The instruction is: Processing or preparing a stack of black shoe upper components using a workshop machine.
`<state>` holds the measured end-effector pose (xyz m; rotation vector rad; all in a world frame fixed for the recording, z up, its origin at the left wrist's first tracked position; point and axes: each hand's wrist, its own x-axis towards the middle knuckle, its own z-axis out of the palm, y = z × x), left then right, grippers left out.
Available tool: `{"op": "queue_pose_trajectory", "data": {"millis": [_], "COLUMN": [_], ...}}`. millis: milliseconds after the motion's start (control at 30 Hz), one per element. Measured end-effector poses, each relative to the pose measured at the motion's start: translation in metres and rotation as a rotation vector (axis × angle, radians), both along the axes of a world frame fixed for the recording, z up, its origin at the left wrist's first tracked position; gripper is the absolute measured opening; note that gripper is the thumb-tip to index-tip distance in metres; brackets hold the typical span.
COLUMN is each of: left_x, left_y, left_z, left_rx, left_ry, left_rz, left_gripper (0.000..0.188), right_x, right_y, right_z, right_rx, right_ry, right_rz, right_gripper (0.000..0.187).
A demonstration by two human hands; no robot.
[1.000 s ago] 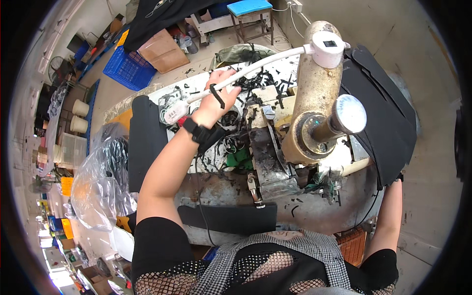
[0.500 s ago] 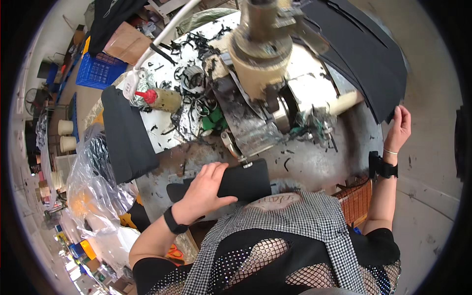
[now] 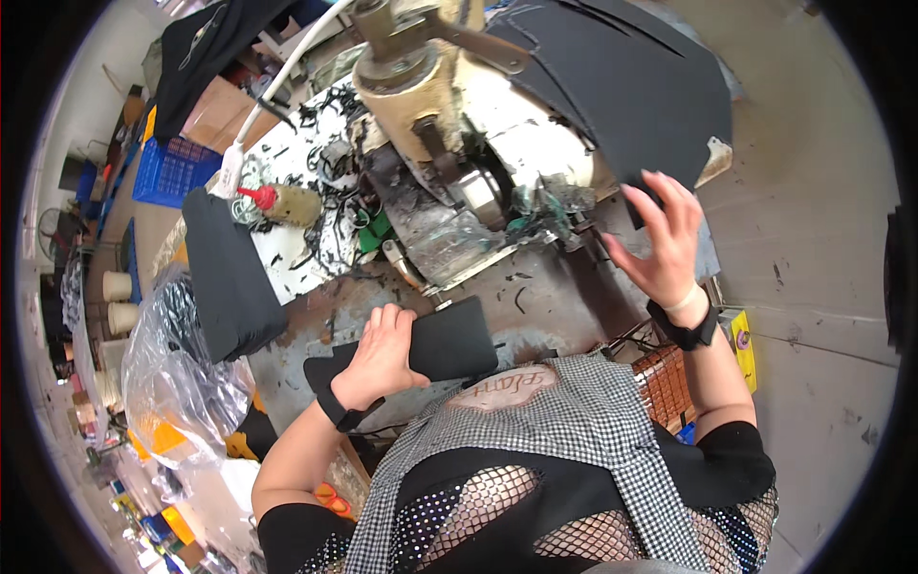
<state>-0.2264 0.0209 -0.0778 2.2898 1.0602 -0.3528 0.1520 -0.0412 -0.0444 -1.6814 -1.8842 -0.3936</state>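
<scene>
My left hand (image 3: 381,356) lies flat across a black folded piece of sheet material (image 3: 449,340) on the worn metal tabletop, thumb apart along its near edge. My right hand (image 3: 666,244) is raised at the near corner of a stack of black sheets (image 3: 636,96). Its thumb stands apart from its curved fingers, and a dark corner shows beside the fingertips; whether they touch it I cannot tell. Between the hands and beyond them stands a bench machine (image 3: 397,96) with a cream column, a metal wheel (image 3: 481,196) and a small metal lever (image 3: 406,268).
Black scraps (image 3: 320,163) litter the white board left of the machine, near a bottle with a red tip (image 3: 292,205). Farther left are a black folded stack (image 3: 228,273), clear plastic wrap (image 3: 163,368) and a blue crate (image 3: 175,172). A brown woven basket (image 3: 665,383) is below the right forearm.
My right hand has come off the stack's outer corner and moved left, its fingers spreading. My left hand stays on the black piece. The whole view has shifted, the machine now farther left.
</scene>
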Motion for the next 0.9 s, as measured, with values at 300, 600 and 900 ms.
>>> {"op": "queue_pose_trajectory", "data": {"millis": [300, 600, 900], "left_x": [-0.006, -0.017, 0.002], "left_y": [0.004, -0.001, 0.023], "left_z": [-0.006, -0.014, 0.027], "left_rx": [-0.057, -0.253, -0.571], "left_ry": [-0.065, -0.418, -0.782], "left_rz": [-0.016, 0.071, 0.363], "left_gripper": [0.081, 0.041, 0.02], "right_x": [0.063, 0.072, 0.013], "right_y": [0.051, 0.041, 0.034], "right_z": [0.016, 0.037, 0.032], "right_rx": [0.086, -0.025, -0.007], "right_ry": [-0.27, -0.025, 0.154], "right_rz": [0.02, 0.073, 0.275], "right_gripper": [0.051, 0.031, 0.013]}}
